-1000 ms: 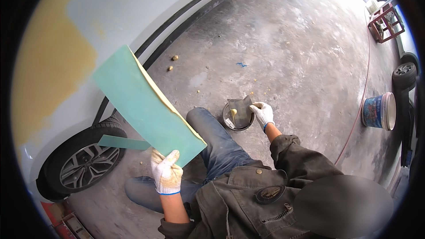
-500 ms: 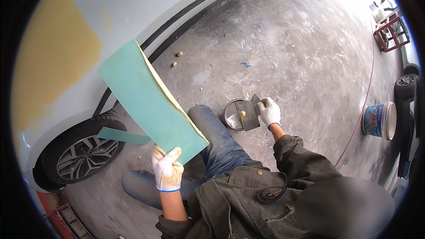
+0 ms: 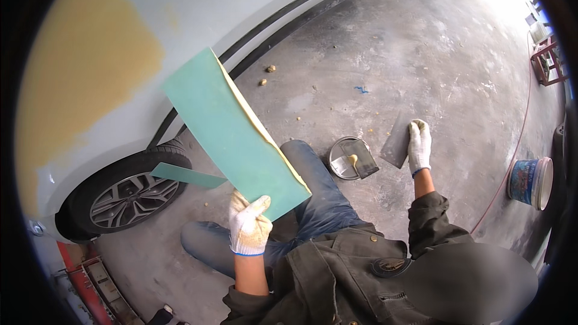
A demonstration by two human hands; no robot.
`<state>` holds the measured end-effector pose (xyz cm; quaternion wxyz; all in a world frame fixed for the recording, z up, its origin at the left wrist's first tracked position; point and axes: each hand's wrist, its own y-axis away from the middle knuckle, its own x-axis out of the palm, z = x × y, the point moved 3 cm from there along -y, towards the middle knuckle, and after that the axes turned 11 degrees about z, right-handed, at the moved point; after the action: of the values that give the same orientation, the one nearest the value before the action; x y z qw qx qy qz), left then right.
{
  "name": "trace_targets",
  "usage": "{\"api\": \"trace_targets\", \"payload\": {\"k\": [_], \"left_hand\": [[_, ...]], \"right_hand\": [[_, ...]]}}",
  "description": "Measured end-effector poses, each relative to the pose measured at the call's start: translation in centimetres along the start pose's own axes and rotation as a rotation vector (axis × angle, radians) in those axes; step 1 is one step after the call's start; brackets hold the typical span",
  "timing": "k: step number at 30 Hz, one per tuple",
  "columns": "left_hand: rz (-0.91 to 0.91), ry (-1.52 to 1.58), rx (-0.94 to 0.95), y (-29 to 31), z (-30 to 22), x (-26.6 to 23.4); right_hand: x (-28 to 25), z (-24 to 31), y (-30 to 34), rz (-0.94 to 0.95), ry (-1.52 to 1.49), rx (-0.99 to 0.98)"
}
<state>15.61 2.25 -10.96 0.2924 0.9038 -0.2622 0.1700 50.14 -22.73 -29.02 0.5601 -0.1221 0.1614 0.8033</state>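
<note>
Pale car (image 3: 192, 9) looming, green board (image 3: 232, 126) slanting up!

A yellow patch (image 3: 99, 66) is spreading across the car's side, above the wheel (image 3: 135, 200). Up front, the board is tilting leftward, and the left hand (image 3: 250, 227) is clamping its fingers on the lower end! An open tin (image 3: 345, 176) is sitting nearby, a yellow dab (image 3: 353, 160) showing at its mouth. Just beyond, the right hand (image 3: 419, 146) is holding a dark sheet (image 3: 395, 143), fingers gripping its right edge!
</note>
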Motion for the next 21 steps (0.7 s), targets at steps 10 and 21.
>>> {"api": "trace_targets", "payload": {"k": [10,21], "left_hand": [[0.088,0.051,0.008,1.2,-0.9,1.0],[0.025,0.010,0.015,1.8,-1.1,1.6]], "right_hand": [[4.3,19.8,6.0,0.614,-0.564,-0.048],[5.7,28.1,8.9,0.528,0.188,-1.026]]}}
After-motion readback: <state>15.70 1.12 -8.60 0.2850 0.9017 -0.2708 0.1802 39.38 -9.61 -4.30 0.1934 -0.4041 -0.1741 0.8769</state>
